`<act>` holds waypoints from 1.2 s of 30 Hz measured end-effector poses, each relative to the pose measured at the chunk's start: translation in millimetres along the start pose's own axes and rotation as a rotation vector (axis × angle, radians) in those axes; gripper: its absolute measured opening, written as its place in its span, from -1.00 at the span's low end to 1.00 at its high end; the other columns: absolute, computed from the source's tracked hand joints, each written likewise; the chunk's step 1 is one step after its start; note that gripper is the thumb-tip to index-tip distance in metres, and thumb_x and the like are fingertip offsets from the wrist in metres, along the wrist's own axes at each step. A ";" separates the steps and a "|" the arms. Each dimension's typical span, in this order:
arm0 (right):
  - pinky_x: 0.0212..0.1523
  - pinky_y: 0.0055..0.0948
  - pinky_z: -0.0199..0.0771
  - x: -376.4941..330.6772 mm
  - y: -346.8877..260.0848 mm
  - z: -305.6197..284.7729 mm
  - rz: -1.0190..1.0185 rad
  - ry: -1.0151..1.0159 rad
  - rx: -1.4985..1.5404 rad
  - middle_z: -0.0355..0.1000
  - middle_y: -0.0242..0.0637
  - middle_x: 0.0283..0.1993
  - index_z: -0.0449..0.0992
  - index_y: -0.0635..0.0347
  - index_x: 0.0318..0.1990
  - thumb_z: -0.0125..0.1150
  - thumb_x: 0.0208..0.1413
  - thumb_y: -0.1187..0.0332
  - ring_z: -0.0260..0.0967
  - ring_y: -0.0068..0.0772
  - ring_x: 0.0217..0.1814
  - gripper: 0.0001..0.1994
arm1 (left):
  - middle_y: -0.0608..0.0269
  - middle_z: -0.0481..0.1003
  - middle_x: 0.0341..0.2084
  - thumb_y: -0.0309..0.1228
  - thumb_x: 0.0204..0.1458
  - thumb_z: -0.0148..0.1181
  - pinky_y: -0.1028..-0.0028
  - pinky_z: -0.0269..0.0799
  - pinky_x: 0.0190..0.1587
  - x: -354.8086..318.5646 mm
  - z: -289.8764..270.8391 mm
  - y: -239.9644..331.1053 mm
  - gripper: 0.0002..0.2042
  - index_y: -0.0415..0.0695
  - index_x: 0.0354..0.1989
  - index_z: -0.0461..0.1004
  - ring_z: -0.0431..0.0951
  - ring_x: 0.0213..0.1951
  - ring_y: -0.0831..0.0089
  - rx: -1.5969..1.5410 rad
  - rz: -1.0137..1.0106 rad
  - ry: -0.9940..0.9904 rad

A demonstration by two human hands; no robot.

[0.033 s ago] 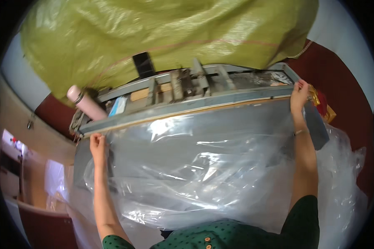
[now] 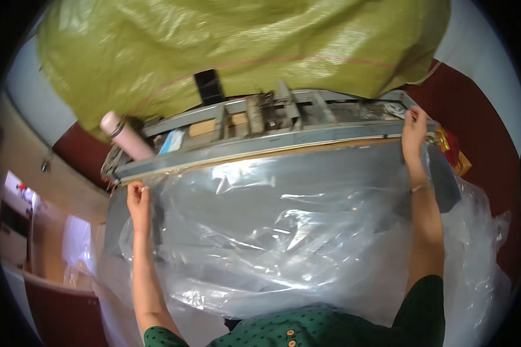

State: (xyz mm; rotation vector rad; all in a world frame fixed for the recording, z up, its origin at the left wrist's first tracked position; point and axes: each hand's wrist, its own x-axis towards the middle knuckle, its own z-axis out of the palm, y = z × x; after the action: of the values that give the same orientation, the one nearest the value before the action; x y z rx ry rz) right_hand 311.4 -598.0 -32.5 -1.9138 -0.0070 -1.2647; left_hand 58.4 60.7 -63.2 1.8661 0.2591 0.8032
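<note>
A wide sheet of clear plastic film [image 2: 246, 222] lies rumpled over the grey tabletop [image 2: 382, 155] and hangs toward my body. My left hand [image 2: 139, 207] pinches the film's far left corner, just short of the long metal bar [image 2: 255, 143]. At the bar's right end, my right hand [image 2: 414, 137] is raised with thumb and fingers pinched together on the film's far right part. Between the hands the film's far edge runs along a tan strip beside the bar. Exactly what lies between the fingertips is hard to see.
Behind the bar, a dusty metal trough [image 2: 324, 110] holds a pink bottle [image 2: 127, 139], a blue-and-white packet [image 2: 172, 141] and wooden pieces [image 2: 202, 128]. A black phone [image 2: 209, 87] leans against a large yellow-green woven sheet [image 2: 243, 40]. Red-and-gold wrapping [image 2: 452, 149] sits at the right end.
The view has shifted slightly, moving the bench a little to the right. My right hand has come slightly left relative to the bar; both hands keep their pinch.
</note>
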 end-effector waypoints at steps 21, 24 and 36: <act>-0.61 -0.60 0.00 -106.6 -28.3 -95.9 0.108 -0.943 -0.024 0.11 -0.56 -0.71 0.38 0.28 -0.58 0.25 -0.09 0.43 -0.02 -0.73 -0.61 -0.82 | 0.02 0.27 0.11 -0.40 0.06 0.00 0.30 0.06 0.20 -216.5 -88.2 32.7 -0.62 -0.25 0.07 0.28 0.21 0.18 0.15 0.454 -0.046 0.008; -0.62 -0.61 -0.06 -103.9 -13.0 -117.8 0.160 -0.870 -0.011 0.06 -0.61 -0.69 0.35 0.25 -0.61 0.24 -0.09 0.45 -0.07 -0.76 -0.61 -0.81 | 0.10 0.29 0.07 -0.42 0.09 -0.01 0.34 0.13 0.15 -261.8 -36.2 64.1 -0.60 -0.21 0.12 0.21 0.26 0.13 0.25 0.181 -0.202 0.152; -0.59 -0.58 0.02 -94.0 -6.0 -140.5 0.087 -0.815 -0.051 0.09 -0.53 -0.69 0.34 0.28 -0.57 0.21 -0.07 0.43 -0.03 -0.71 -0.60 -0.82 | 0.21 0.38 -0.15 -0.19 0.16 -0.08 0.36 0.31 -0.01 -249.8 -32.1 5.3 -0.65 -0.15 0.01 0.27 0.38 -0.10 0.40 -0.832 -0.665 0.572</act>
State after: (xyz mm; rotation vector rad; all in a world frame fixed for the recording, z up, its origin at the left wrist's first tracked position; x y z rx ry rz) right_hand 155.3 -643.8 -78.8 -2.3165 -0.3092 -0.3637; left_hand -150.8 -47.0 -153.2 0.6695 0.7292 0.7800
